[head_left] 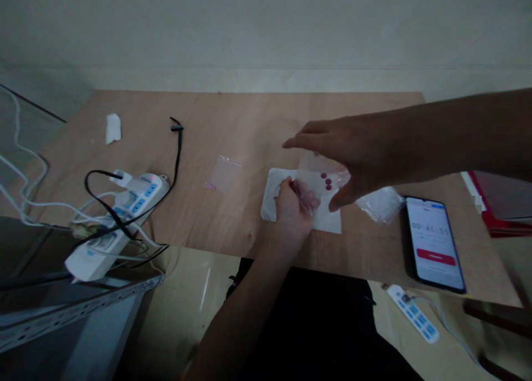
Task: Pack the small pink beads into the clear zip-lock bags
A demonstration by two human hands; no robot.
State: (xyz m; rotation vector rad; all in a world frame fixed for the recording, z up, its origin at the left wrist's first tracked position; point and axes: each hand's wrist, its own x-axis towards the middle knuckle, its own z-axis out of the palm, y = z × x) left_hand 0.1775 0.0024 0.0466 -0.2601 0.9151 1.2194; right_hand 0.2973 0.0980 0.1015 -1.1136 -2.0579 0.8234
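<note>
My left hand [293, 206] is closed on the lower edge of a clear plastic bag [306, 173], over a sheet of white paper [328, 223] on the table. Several small dark red discs [327, 181] show at the bag; whether they lie inside it or behind it I cannot tell. Above the bag's right side hovers my right hand [347, 151], thumb and fingers spread apart, holding nothing that I can see. It partly covers the bag and the paper. To the left lies a small clear zip bag [226, 173] with tiny pink bits at its corner.
Crumpled clear plastic bags [381, 203] lie right of the paper, beside a phone [434, 242] showing a running timer. A power strip [141, 195] with tangled cables sits at the table's left edge. A white scrap [113, 128] lies at the back left. Red folders [502, 203] are at far right.
</note>
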